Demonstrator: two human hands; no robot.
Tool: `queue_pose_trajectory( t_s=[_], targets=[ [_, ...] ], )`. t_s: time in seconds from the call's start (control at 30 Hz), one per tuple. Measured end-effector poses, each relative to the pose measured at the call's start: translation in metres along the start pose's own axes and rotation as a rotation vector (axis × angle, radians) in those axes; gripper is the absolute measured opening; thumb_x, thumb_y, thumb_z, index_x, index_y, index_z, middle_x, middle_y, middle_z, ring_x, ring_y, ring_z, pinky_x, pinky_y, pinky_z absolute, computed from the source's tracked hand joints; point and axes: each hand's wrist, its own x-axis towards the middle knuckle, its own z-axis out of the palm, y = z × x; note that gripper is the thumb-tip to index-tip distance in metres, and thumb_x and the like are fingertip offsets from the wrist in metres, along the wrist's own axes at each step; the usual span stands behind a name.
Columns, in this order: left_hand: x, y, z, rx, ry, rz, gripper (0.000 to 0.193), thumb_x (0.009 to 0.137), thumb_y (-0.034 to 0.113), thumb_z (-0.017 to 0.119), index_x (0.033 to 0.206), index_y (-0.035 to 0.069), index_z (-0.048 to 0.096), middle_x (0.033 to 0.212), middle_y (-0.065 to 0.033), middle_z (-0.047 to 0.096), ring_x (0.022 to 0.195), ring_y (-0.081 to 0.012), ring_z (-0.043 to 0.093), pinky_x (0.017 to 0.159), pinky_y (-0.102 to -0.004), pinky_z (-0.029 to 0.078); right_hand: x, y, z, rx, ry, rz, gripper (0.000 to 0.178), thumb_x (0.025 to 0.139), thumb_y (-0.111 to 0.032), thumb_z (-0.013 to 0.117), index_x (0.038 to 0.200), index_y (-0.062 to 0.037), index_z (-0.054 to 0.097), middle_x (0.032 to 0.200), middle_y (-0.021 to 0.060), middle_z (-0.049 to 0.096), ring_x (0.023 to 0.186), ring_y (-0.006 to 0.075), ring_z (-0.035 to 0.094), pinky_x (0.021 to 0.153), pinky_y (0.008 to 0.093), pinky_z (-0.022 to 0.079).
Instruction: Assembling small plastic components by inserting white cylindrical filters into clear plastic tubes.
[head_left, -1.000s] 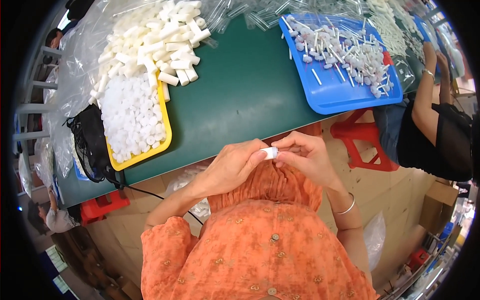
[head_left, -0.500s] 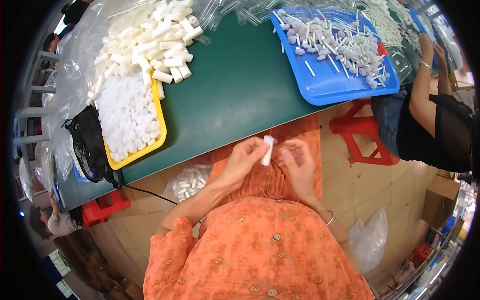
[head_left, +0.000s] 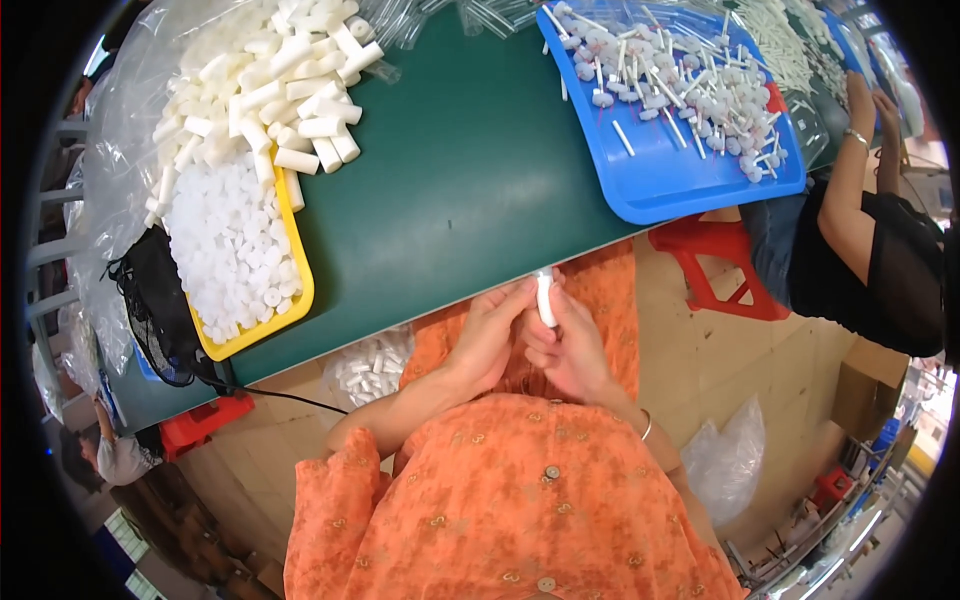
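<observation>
A small white cylindrical piece (head_left: 545, 302) stands nearly upright between my two hands, just off the table's front edge and above my lap. My left hand (head_left: 492, 335) pinches it near its upper end with the thumb and fingers. Around its right side my right hand (head_left: 572, 350) is closed, thumb along the piece and fingers curled beneath. What lies under the curled fingers is hidden. Left of my hands, a yellow tray (head_left: 303, 280) holds many small white plastic caps (head_left: 235, 245). Thick white foam-like cylinders (head_left: 290, 90) are heaped behind it.
On the green table (head_left: 430, 190), a blue tray (head_left: 650, 205) holds thin white sticks with whitish round parts. A black mesh bag (head_left: 150, 300) with a cord sits beside the yellow tray. A bag of white pieces (head_left: 375, 370) lies below. At right, a co-worker's arm (head_left: 848, 195) and red stool (head_left: 715, 270).
My right hand has come in from the right and closed on the white piece. A thin red strand seen above the piece earlier no longer shows. The view has shifted slightly.
</observation>
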Motion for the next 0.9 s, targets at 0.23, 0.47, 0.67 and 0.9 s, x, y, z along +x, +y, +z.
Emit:
queue_pose_trajectory(
  t_s=[0.23, 0.47, 0.67, 0.9],
  targets=[
    [-0.001, -0.006, -0.003, -0.061, 0.017, 0.019, 0.027, 0.098, 0.022, 0.056, 0.117, 0.004, 0.064, 0.118, -0.0039, 0.064, 0.11, -0.0146, 0.056, 0.1, -0.0333, 0.04, -0.002, -0.013, -0.006, 0.011, -0.048, 0.125, 0.032, 0.106, -0.038, 0.034, 0.096, -0.0104, 0.046, 0.065, -0.0031, 0.039, 0.051, 0.0046, 0.03, 0.04, 0.0195, 0.023],
    [-0.004, -0.001, 0.003, -0.086, -0.019, -0.039, 0.03, 0.099, 0.027, 0.054, 0.117, 0.004, 0.062, 0.108, -0.0047, 0.065, 0.1, -0.0147, 0.057, 0.094, -0.0334, 0.043, -0.004, -0.014, 0.005, 0.319, -0.052, 0.22, 0.03, 0.106, -0.038, 0.033, 0.098, -0.0129, 0.047, 0.064, -0.0038, 0.036, 0.049, 0.0043, 0.027, 0.041, 0.0196, 0.019],
    [-0.014, 0.008, -0.002, -0.034, -0.084, 0.012, 0.032, 0.1, 0.027, 0.053, 0.12, 0.003, 0.06, 0.11, -0.0072, 0.065, 0.105, -0.0175, 0.058, 0.095, -0.0349, 0.045, 0.002, -0.016, -0.03, -1.277, -0.084, -0.955, 0.018, 0.096, -0.015, 0.055, 0.11, -0.0042, 0.056, 0.072, 0.005, 0.055, 0.061, 0.0133, 0.051, 0.054, 0.0275, 0.043],
    [-0.038, 0.011, -0.005, -0.087, -0.187, 0.045, 0.028, 0.1, 0.025, 0.054, 0.116, 0.003, 0.061, 0.11, -0.0083, 0.066, 0.103, -0.0165, 0.063, 0.091, -0.0327, 0.05, -0.029, -0.043, 0.005, -1.59, -0.304, -1.016, 0.067, 0.068, -0.009, 0.076, 0.129, 0.0016, 0.051, 0.126, 0.0192, 0.052, 0.111, 0.0357, 0.055, 0.092, 0.041, 0.048]
  ],
)
